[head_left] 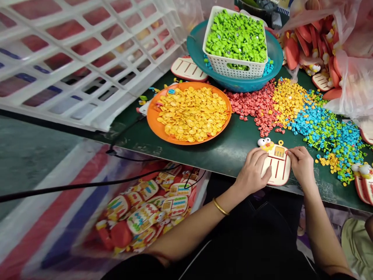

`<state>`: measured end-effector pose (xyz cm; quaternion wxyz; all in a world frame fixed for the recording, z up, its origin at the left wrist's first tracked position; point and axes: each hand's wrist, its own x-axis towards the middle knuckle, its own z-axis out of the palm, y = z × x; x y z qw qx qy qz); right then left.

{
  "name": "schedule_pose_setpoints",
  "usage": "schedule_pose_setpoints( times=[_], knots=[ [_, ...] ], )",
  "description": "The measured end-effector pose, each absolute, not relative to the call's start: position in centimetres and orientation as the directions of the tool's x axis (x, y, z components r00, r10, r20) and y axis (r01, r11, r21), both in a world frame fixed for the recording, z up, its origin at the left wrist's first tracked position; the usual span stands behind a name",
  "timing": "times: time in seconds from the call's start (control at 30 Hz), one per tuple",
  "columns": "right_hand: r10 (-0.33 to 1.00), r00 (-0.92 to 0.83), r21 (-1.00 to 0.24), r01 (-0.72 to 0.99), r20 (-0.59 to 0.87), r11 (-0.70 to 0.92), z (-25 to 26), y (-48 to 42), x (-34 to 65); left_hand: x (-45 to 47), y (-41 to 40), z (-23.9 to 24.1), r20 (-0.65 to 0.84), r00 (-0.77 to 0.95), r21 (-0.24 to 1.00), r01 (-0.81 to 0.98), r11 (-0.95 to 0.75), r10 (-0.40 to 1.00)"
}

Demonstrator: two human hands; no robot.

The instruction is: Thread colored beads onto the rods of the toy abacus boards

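A cream toy board (276, 171) with red slots, a yellow patterned panel and a duck head with bulging white eyes (265, 143) lies at the table's front edge. My left hand (254, 170) is closed around its left side, thumb on the face. At the board's upper right edge, my right hand (302, 165) has its fingertips pinched together; a reddish speck shows there, too small to name. Beyond my hands lie loose heaps of small red pieces (264, 112), yellow pieces (288, 101) and mixed blue and green pieces (323, 124).
An orange plate (151, 120) of yellow discs stands left. Behind it, a white basket (247, 68) of green pieces sits in a teal basin (198, 50). A white crate (101, 54) leans at left; black cables (87, 186) cross above a bag of finished-looking boards (145, 217).
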<state>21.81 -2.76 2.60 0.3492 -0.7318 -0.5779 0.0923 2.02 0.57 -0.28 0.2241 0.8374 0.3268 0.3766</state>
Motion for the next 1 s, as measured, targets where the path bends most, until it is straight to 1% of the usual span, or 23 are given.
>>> schedule_pose_setpoints(
  times=[0.13,0.2,0.3,0.37,0.47,0.53,0.6,0.7,0.8,0.87,0.9,0.93,1.0],
  knots=[
    [0.91,0.274,-0.593,0.804,0.311,-0.04,2.3,-3.0,21.9,2.2,0.2,-0.3,0.444,0.476,0.626,0.441,-0.643,0.759],
    [0.916,0.235,-0.581,0.814,0.326,-0.002,2.1,-3.2,21.8,2.1,0.2,-0.4,0.446,0.487,0.629,0.425,-0.651,0.75],
    [0.938,0.153,-0.532,0.846,0.311,0.038,2.2,-3.4,21.7,1.9,0.2,-0.4,0.474,0.541,0.62,0.355,-0.7,0.695],
    [0.947,0.139,-0.488,0.873,0.29,0.021,2.4,-3.3,21.7,1.9,0.2,-0.3,0.484,0.575,0.603,0.327,-0.727,0.66],
    [0.949,0.156,-0.45,0.893,0.273,-0.018,2.6,-3.2,21.7,2.0,0.2,-0.2,0.465,0.558,0.58,0.395,-0.713,0.687],
    [0.952,0.145,-0.464,0.886,0.27,-0.003,2.4,-3.6,21.5,2.2,0.1,-0.1,0.45,0.518,0.568,0.462,-0.681,0.727],
    [0.95,0.126,-0.502,0.864,0.287,0.037,2.1,-4.5,20.8,2.3,0.1,-0.1,0.443,0.503,0.566,0.486,-0.666,0.743],
    [0.939,0.099,-0.577,0.808,0.328,0.117,1.7,-5.0,19.1,2.3,0.2,-0.1,0.441,0.528,0.575,0.455,-0.68,0.726],
    [0.945,0.061,-0.679,0.711,0.32,0.184,1.8,-2.9,18.5,2.1,0.4,-0.3,0.45,0.52,0.599,0.427,-0.677,0.726],
    [0.93,0.141,-0.718,0.677,0.339,0.16,2.0,0.0,19.6,2.1,0.5,-0.3,0.448,0.521,0.614,0.411,-0.673,0.727],
    [0.914,0.2,-0.716,0.686,0.354,0.127,2.1,1.6,20.5,2.0,0.5,-0.3,0.446,0.528,0.619,0.401,-0.675,0.722],
    [0.908,0.23,-0.696,0.713,0.351,0.088,2.2,3.1,21.5,2.0,0.6,-0.3,0.447,0.538,0.623,0.387,-0.68,0.715],
    [0.927,0.217,-0.631,0.775,0.306,0.027,2.4,5.1,23.4,2.0,0.6,-0.2,0.463,0.551,0.628,0.349,-0.696,0.694]
  ],
)
